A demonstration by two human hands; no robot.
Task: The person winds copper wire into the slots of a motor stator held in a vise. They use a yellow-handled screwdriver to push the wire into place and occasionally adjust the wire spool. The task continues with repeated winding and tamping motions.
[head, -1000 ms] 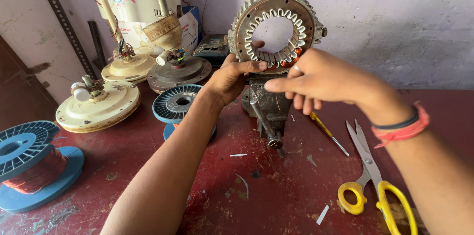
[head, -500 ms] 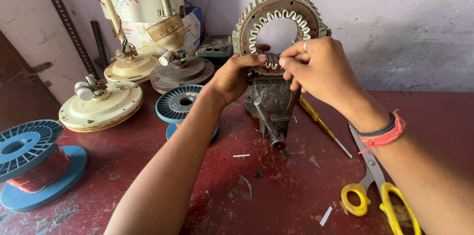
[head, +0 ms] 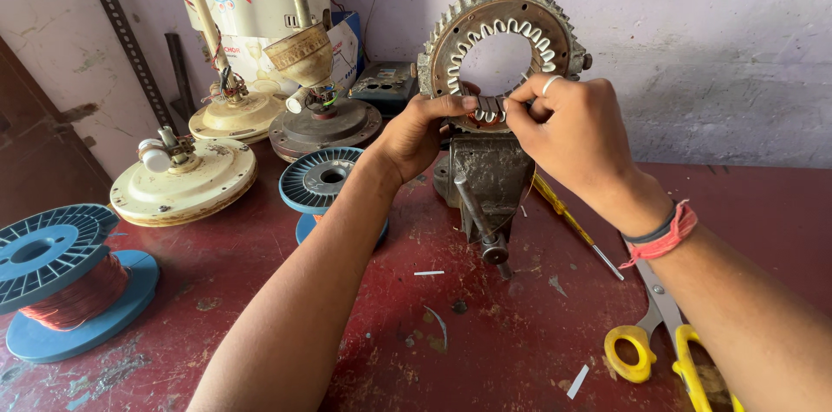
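Head view: in the upper middle of the frame a toothed metal ring (head: 503, 26) is clamped upright in a vise (head: 485, 178) on the red counter (head: 485, 343). Its lower inner edge is pinched by the left hand (head: 425, 130) and the right hand (head: 568, 130). Yellow-handled scissors (head: 659, 343) lie at lower right.

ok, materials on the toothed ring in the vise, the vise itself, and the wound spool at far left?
Round toothed stator ring: looks like stacked steel, dull grey with rusty patches; pale liners show in its inner slots. Grey bench vise: probably cast iron, with a rough, worn, matte surface. Blue spool: flanges look like moulded ribbed plastic, and the reddish glossy winding is likely enamelled copper wire. Both hands, left and right, pinch the ring's lower edge.
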